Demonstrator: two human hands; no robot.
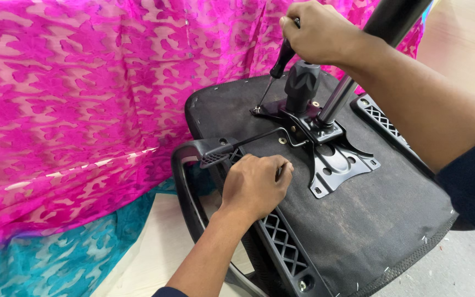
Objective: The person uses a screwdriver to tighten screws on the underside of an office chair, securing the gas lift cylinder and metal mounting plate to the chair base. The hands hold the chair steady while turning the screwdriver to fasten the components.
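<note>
Office chair seat [358,220] lies upside down, black fabric underside up. Landmark: the black metal mechanism plate [331,159] bolted at its centre.

Right hand [317,33] is fisted around the black screwdriver [279,69] handle, above the plate's far-left corner. The shaft runs down at a slant to a screw [257,109] at that corner.

Left hand [257,184] sits just left of the plate, fingers curled in, pressing the seat near the armrest bracket. Can't tell if anything is pinched inside it.

Gas lift cylinder [339,96] rises from the plate's middle; the tension knob [302,82] stands just beside the screwdriver.

Risks, my read:
- The shaft is tilted, not square to the screw, so the tip could cam out, strip the head or gouge the fabric.
- The knob crowds the right hand's swing, so knuckles could hit it.
- The adjustment lever [248,142] lies between the plate and the left hand; a slipped tip could run that way.
- The seat rests partly on loose pink fabric [72,93] left of the plate, so it could shift under torque.
</note>
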